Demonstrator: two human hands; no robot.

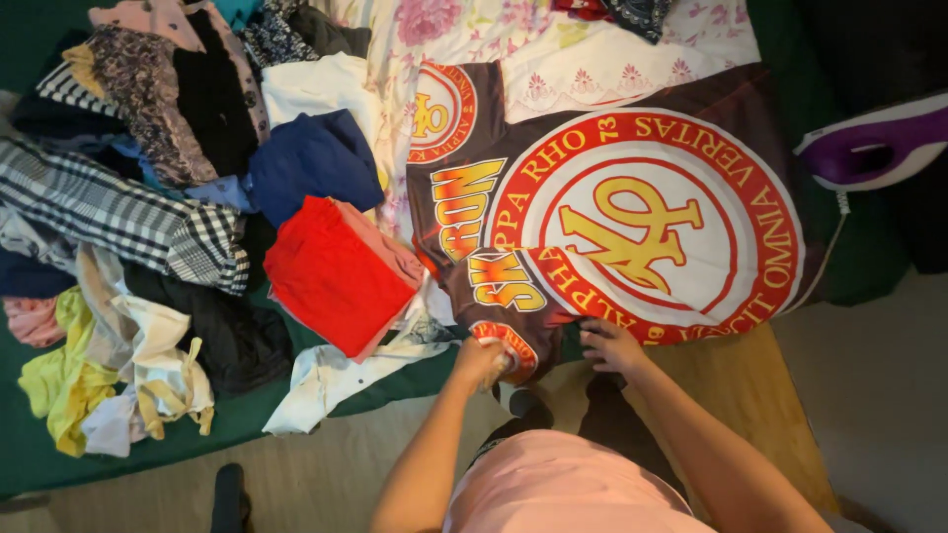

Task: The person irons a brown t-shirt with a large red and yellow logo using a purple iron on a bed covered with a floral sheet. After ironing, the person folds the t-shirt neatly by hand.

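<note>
Two bare hands work at the near edge of a dark brown garment (pixel 632 217) printed with a large red, white and yellow round emblem, spread flat across the middle of a bed (pixel 612 59) with a pale floral sheet. The left hand (pixel 481 360) has its grip closed around a bunched corner of the garment's hem at about 6 o'clock. The right hand (pixel 610 345) lies flat just beside it, fingers spread, pressing the hem. A folded red cloth (pixel 331 271) sits at 9 o'clock, with a heap of mixed clothes (pixel 128 197) beyond. A purple and white iron (pixel 874 143) rests at 3 o'clock.
</note>
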